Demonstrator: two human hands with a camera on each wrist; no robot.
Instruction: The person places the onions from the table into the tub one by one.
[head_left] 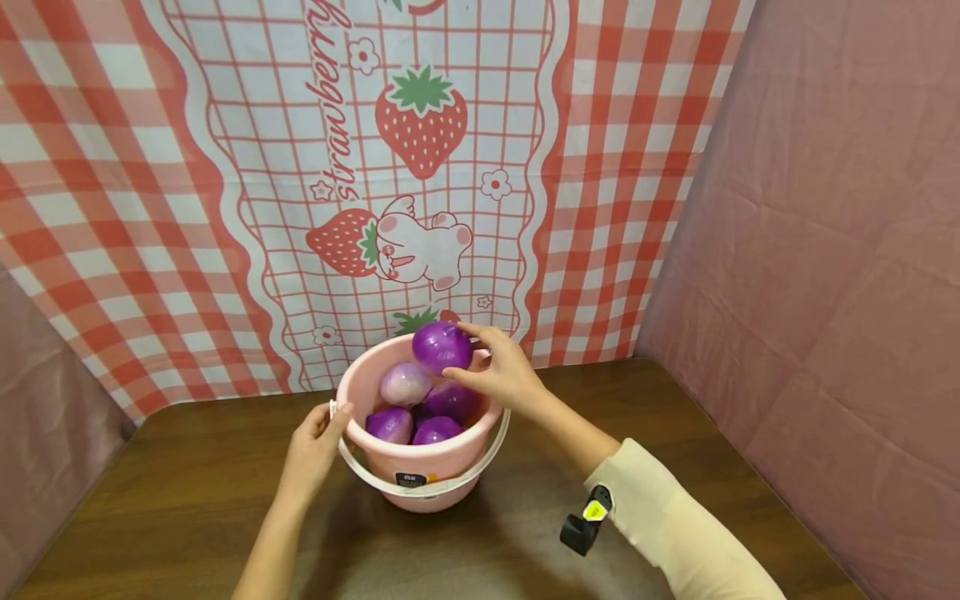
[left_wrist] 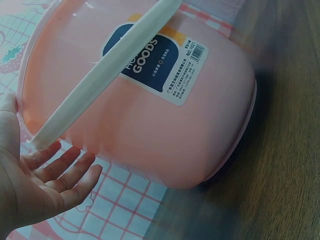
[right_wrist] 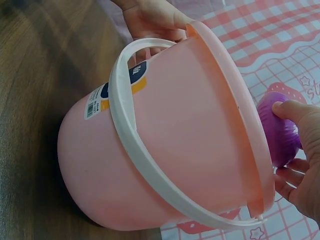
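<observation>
A pink plastic bucket (head_left: pixel 457 455) stands upright on the table, holding several purple onions. One of these, a paler onion (head_left: pixel 406 383), lies toward the back; a deep purple onion (head_left: pixel 437 431) sits near the front wall. Above the bucket's back right rim, my right hand (head_left: pixel 512 377) holds another purple onion (head_left: pixel 441 347) between thumb and fingers. My left hand (head_left: pixel 311 450) grips the bucket's left rim, thumb at the edge and fingers along the outside, as the left wrist view shows. The white handle (left_wrist: pixel 100 80) hangs down across the front.
The brown wooden table (head_left: pixel 195 492) extends around the bucket. Behind it hangs a red and white checked cloth (head_left: pixel 622 167) with strawberry prints. A pink cloth (head_left: pixel 825 250) covers the right side. A black strap device (head_left: pixel 585 525) is on the right sleeve.
</observation>
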